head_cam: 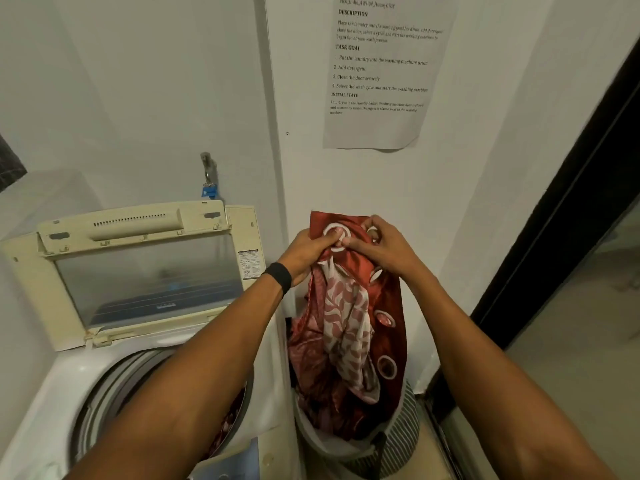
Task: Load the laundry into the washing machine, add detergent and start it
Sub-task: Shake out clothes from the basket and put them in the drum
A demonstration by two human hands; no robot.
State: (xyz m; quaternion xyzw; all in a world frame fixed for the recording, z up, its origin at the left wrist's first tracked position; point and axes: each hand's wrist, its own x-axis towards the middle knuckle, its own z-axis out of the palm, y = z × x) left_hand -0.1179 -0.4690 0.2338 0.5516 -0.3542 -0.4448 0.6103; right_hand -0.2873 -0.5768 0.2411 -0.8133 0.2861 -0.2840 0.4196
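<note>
Both the left hand point(310, 251) and right hand point(384, 247) clutch a red patterned cloth point(360, 306) trailing into the striped basket point(405, 434) at the open washing machine's point(52, 410) right edge, its drum point(110, 389) seemingly part-loaded, detergent and start outstanding.

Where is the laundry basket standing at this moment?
In the head view, the striped laundry basket stands low and right of centre, just right of the washing machine, under the red cloth that the left hand and right hand hold up.
</note>
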